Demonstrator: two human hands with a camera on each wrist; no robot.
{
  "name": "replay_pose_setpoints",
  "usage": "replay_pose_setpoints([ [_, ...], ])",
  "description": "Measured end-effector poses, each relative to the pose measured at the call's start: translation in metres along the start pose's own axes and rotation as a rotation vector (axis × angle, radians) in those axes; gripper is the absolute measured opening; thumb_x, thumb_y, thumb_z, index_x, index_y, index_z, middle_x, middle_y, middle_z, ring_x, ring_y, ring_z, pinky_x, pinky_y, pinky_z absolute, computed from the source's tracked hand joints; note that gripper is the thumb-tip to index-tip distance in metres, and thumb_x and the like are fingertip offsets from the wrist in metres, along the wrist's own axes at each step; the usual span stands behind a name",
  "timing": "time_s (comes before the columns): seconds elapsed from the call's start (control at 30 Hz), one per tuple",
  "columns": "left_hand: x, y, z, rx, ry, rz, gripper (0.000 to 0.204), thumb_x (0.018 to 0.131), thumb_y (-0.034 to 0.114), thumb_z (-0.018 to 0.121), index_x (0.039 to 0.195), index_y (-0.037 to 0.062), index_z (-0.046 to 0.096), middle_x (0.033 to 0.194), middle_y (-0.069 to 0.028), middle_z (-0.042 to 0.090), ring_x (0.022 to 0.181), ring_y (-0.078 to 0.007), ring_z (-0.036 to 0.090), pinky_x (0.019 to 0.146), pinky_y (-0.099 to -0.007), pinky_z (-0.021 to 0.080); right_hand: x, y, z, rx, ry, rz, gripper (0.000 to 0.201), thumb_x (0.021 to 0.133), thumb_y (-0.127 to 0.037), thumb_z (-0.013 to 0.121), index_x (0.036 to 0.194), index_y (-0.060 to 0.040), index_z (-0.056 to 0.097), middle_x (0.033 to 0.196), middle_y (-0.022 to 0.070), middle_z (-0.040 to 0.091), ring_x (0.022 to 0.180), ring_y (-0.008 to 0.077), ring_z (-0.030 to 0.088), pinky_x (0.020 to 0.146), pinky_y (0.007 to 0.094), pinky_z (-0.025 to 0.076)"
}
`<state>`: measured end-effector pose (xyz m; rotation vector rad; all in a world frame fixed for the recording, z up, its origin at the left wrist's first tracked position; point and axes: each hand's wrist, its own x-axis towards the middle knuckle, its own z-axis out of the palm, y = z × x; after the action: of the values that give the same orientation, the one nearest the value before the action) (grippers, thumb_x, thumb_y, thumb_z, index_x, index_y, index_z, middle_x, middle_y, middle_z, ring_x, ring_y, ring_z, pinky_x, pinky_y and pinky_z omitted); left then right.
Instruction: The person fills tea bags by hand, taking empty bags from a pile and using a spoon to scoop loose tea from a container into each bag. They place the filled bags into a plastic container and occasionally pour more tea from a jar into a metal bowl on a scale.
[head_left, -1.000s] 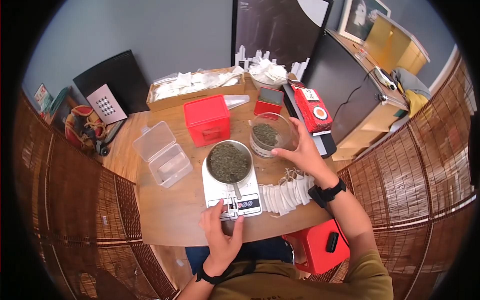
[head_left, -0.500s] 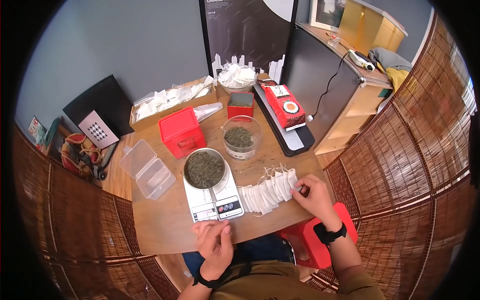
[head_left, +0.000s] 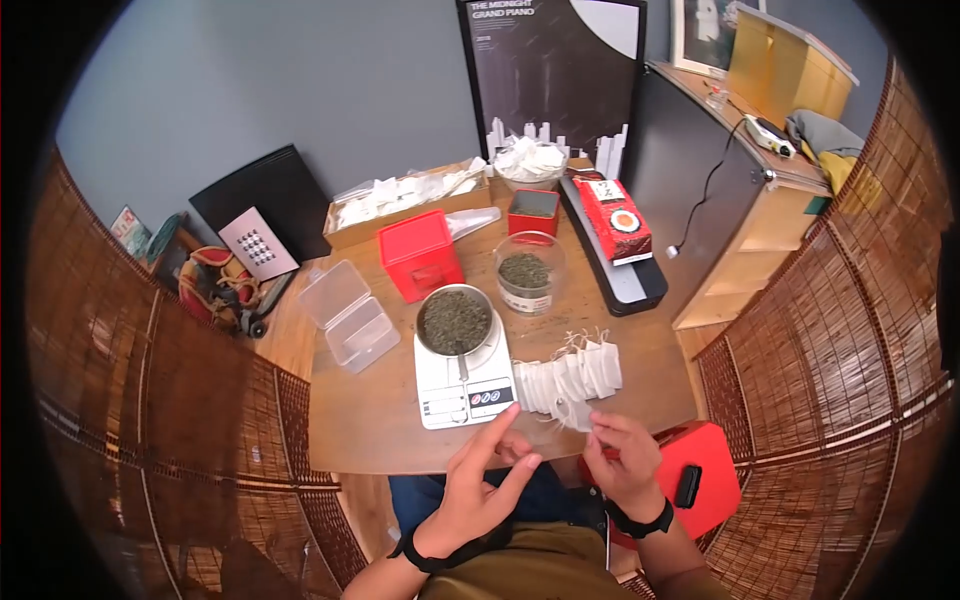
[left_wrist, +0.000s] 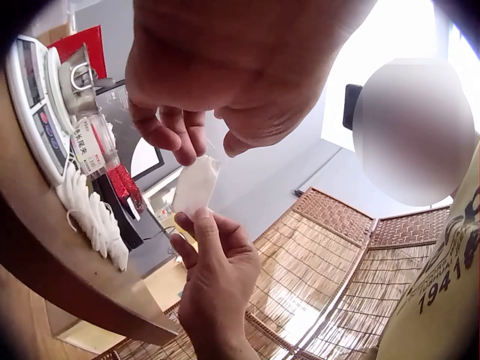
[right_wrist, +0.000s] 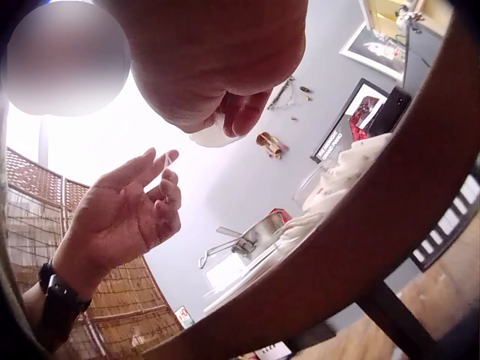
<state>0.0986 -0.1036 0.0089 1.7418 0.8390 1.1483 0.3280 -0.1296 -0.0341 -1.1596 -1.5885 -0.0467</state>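
Observation:
A small white bag (head_left: 573, 414) (left_wrist: 196, 185) is pinched by the right hand (head_left: 627, 468) (left_wrist: 217, 279), with its thumb and fingers at one end. The left hand (head_left: 483, 492) (right_wrist: 127, 214) is raised beside it, palm turned inward, thumb and index finger apart and the other fingers bent. Whether it touches a thread of the bag I cannot tell. A row of white bags with strings (head_left: 570, 378) lies on the table behind the hands. Left of it, a metal bowl of dried leaves (head_left: 455, 318) stands on a white scale (head_left: 437, 385), a spoon handle over its rim.
A clear round tub of leaves (head_left: 525, 280), a red lidded box (head_left: 418, 250) and an open clear plastic box (head_left: 362, 335) stand on the table. Behind are a small red tin (head_left: 533, 213), a carton of white bags (head_left: 350, 232) and a red packet (head_left: 617, 215).
The right hand left the round tub, reached the bag row's right end and came toward the body with a bag. The left hand moved off the scale's front edge and rose toward the right.

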Motion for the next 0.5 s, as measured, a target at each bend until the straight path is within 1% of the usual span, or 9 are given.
replay_pose_setpoints([
  [0.03,0.001,0.002,-0.001,0.01,0.009,-0.007,0.068,0.1,-0.008,0.072,0.163,0.0007,0.047,0.107,-0.0083,0.07,0.1,-0.0154,0.066,0.087,-0.0302,0.055,-0.002,-0.005,0.004,0.035,-0.001,-0.01,0.026,0.084,0.007,0.085,0.104,-0.0014,0.071,0.113,0.0167,0.08,0.094,0.0298,0.079,0.079,0.0352,0.065],
  [0.1,0.003,0.005,-0.002,-0.026,0.012,-0.042,0.053,0.105,-0.002,0.069,0.155,0.0008,0.053,0.102,-0.0071,0.069,0.094,-0.0135,0.065,0.08,-0.0287,0.054,-0.004,-0.013,0.011,0.073,-0.014,0.0,0.027,0.083,0.008,0.085,0.104,-0.0007,0.07,0.112,0.0173,0.079,0.094,0.0304,0.08,0.079,0.0361,0.066],
  [0.13,0.004,0.007,-0.003,-0.029,0.016,-0.049,0.053,0.105,-0.002,0.069,0.155,0.0008,0.053,0.102,-0.0071,0.069,0.094,-0.0135,0.065,0.08,-0.0287,0.054,-0.002,-0.016,0.015,0.102,-0.019,0.001,0.027,0.084,0.008,0.084,0.105,-0.0001,0.07,0.112,0.0175,0.079,0.094,0.0309,0.08,0.079,0.0363,0.066],
  [0.2,0.006,0.011,-0.006,-0.316,0.128,-0.248,0.035,0.11,0.007,0.065,0.144,0.002,0.059,0.098,-0.0051,0.067,0.087,-0.0109,0.064,0.074,-0.0262,0.052,-0.001,-0.019,0.017,0.131,-0.038,0.003,0.027,0.084,0.008,0.084,0.106,0.0005,0.07,0.112,0.0178,0.079,0.094,0.0314,0.08,0.079,0.0366,0.066],
  [0.23,0.006,0.008,-0.009,-0.321,0.137,-0.252,0.035,0.11,0.007,0.065,0.144,0.002,0.059,0.098,-0.0051,0.067,0.087,-0.0109,0.064,0.074,-0.0262,0.052,0.001,-0.02,0.019,0.134,-0.051,-0.004,0.026,0.084,0.008,0.084,0.106,0.0011,0.07,0.112,0.0183,0.079,0.094,0.0318,0.08,0.08,0.0369,0.066],
  [0.3,0.011,0.002,-0.018,-0.549,0.17,-0.313,0.025,0.113,0.012,0.062,0.136,0.0029,0.061,0.095,-0.0033,0.065,0.082,-0.0091,0.062,0.067,-0.024,0.049,0.005,-0.021,0.025,0.14,-0.07,-0.012,0.026,0.085,0.009,0.083,0.106,0.0018,0.07,0.113,0.0188,0.079,0.095,0.0323,0.08,0.08,0.0373,0.066],
  [0.33,0.013,0.0,-0.023,-0.58,0.16,-0.337,0.026,0.111,0.009,0.065,0.136,0.0025,0.061,0.094,-0.0025,0.064,0.081,-0.0095,0.062,0.066,-0.0237,0.05,0.007,-0.02,0.027,0.139,-0.085,-0.033,0.026,0.085,0.009,0.083,0.106,0.0022,0.07,0.113,0.019,0.079,0.095,0.0323,0.08,0.08,0.0373,0.066],
  [0.47,0.028,0.005,-0.037,-0.538,0.153,-0.352,0.028,0.109,0.006,0.068,0.135,0.0001,0.065,0.096,-0.0021,0.064,0.079,-0.0098,0.062,0.067,-0.0246,0.051,0.016,-0.019,0.038,0.137,-0.152,-0.069,0.025,0.085,0.008,0.083,0.106,0.0037,0.071,0.116,0.0199,0.078,0.094,0.0322,0.08,0.08,0.0373,0.066],
  [0.5,0.031,0.004,-0.044,-0.513,0.096,-0.361,0.029,0.107,0.004,0.069,0.136,-0.0006,0.067,0.098,-0.0023,0.063,0.079,-0.0097,0.062,0.067,-0.0248,0.052,0.02,-0.019,0.042,0.133,-0.163,-0.068,0.025,0.085,0.008,0.083,0.106,0.0037,0.071,0.116,0.0199,0.078,0.094,0.0322,0.08,0.08,0.0373,0.066],
])
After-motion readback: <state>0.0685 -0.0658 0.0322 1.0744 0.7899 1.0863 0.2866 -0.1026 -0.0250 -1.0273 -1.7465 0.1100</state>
